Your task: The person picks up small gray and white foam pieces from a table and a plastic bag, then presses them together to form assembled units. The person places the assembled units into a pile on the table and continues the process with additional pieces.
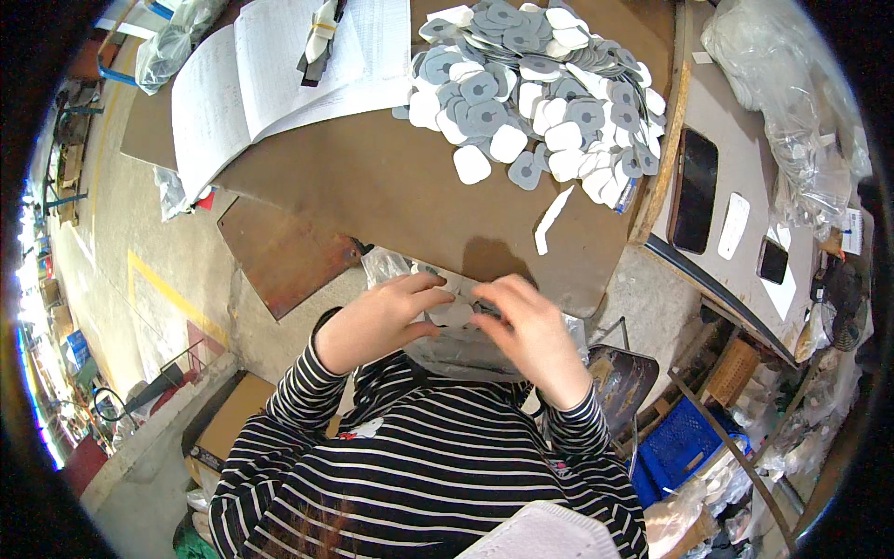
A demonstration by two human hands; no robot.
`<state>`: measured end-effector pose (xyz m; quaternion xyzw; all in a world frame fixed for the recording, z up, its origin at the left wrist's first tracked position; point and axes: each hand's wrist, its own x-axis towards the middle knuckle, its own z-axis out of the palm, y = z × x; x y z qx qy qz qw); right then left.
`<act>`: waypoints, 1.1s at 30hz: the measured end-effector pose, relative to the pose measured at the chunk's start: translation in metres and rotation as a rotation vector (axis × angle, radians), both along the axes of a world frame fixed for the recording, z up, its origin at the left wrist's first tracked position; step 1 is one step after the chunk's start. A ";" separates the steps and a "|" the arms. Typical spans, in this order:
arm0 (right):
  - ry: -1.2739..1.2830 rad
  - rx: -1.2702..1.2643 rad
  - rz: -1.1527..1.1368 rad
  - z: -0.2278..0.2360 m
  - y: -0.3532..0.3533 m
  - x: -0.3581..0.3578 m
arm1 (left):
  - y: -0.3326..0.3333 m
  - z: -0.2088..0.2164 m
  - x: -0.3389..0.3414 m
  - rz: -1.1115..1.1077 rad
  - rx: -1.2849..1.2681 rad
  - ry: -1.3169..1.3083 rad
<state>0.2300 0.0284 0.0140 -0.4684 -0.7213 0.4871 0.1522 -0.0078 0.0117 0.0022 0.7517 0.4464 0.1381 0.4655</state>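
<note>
My left hand (386,312) and my right hand (529,326) face each other above my lap, just off the near edge of the brown table. Fingers and thumbs on both sides curl in around a small pale piece (453,313); its exact kind is hard to make out. Beneath the hands lies a clear plastic bag (456,352) across my lap. On the table ahead, a big heap of grey and white rounded flat pads (507,144) is spread out, the grey ones with a darker keyhole-like mark. A curled white strip (553,221) lies nearer to me.
An open paper book (270,74) with a pen-like tool (321,37) on it covers the table's far left. On the right side table are a black phone (695,191), a smaller dark device (773,261) and plastic bags (782,93). A blue crate (684,443) stands at lower right.
</note>
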 end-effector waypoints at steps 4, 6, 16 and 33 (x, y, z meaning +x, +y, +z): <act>0.009 0.226 -0.143 0.018 0.031 -0.003 | 0.034 0.003 -0.003 0.052 0.084 -0.089; 0.032 0.295 -0.155 0.029 0.041 -0.008 | 0.068 0.000 0.005 0.214 0.323 -0.122; 0.144 0.186 -0.202 0.025 0.022 -0.002 | 0.150 -0.033 0.046 0.630 0.585 0.110; 0.275 0.213 -0.414 0.012 0.056 -0.015 | 0.127 -0.008 0.039 0.684 -0.387 -1.043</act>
